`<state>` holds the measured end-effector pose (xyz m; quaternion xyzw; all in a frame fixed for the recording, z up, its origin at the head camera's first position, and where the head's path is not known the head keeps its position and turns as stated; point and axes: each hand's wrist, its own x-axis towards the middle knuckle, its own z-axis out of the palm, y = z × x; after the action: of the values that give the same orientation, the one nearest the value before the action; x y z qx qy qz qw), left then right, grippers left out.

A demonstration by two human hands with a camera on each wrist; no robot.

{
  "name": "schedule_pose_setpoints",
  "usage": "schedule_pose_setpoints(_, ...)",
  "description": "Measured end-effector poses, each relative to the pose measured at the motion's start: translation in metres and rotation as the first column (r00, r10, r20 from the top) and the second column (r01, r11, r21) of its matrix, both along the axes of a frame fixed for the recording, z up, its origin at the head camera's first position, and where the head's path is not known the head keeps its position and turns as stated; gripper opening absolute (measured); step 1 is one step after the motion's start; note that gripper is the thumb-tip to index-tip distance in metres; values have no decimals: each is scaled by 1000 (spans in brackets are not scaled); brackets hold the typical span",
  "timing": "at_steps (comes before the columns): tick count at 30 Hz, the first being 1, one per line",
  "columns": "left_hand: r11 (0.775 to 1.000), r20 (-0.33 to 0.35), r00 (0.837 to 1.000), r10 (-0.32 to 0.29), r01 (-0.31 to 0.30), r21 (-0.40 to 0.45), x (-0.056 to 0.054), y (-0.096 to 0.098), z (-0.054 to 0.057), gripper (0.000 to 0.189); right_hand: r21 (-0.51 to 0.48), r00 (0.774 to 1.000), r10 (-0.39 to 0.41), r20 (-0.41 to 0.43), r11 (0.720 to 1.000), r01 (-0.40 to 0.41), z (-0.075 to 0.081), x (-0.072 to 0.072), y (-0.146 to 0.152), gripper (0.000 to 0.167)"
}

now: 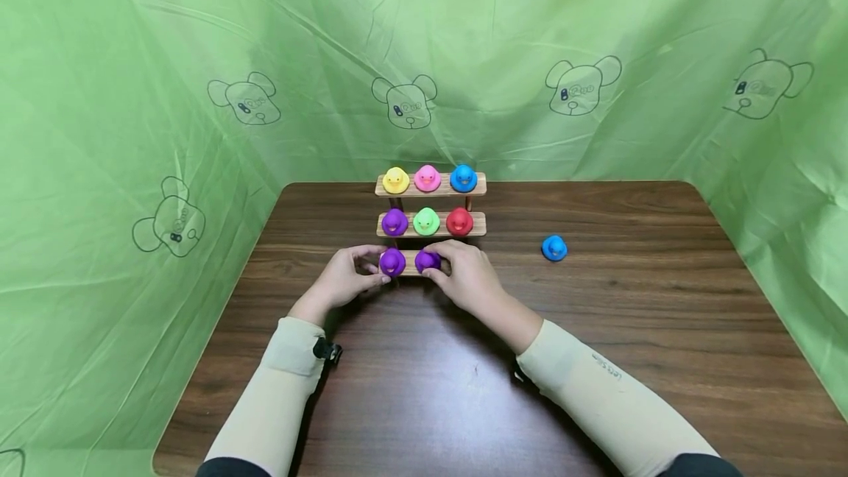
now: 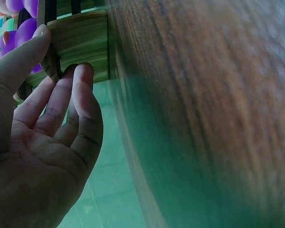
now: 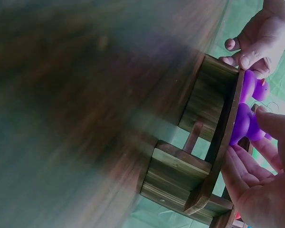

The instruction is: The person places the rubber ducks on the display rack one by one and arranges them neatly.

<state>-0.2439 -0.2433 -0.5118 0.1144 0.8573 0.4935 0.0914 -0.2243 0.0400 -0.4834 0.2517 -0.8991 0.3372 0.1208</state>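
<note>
A three-step wooden rack stands on the table. My left hand grips the left end of its lowest step, thumb at the front edge, fingers curled behind in the left wrist view. Beside those fingertips a purple rubber duck sits on that step. Just to its right, my right hand pinches a second purple duck between thumb and fingers, right at the step's surface. The right part of the lowest step is hidden under this hand in the head view.
On the middle step sit purple, green and red ducks. Yellow, pink and blue ducks line the top step. A loose blue duck lies on the table to the right. Green cloth encloses the back and sides.
</note>
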Motion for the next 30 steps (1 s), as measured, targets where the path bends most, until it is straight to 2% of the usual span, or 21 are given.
schedule_pose_setpoints(12, 1000, 8, 1000, 1, -1, 5, 0, 1, -3, 57, 16, 1000, -16, 20, 1000, 16, -3, 1, 1, 31)
schedule_pose_setpoints(30, 1000, 20, 1000, 8, -8, -2, -1, 0, -2, 56, 18, 999, -20, 29, 1000, 19, -5, -1, 0, 32)
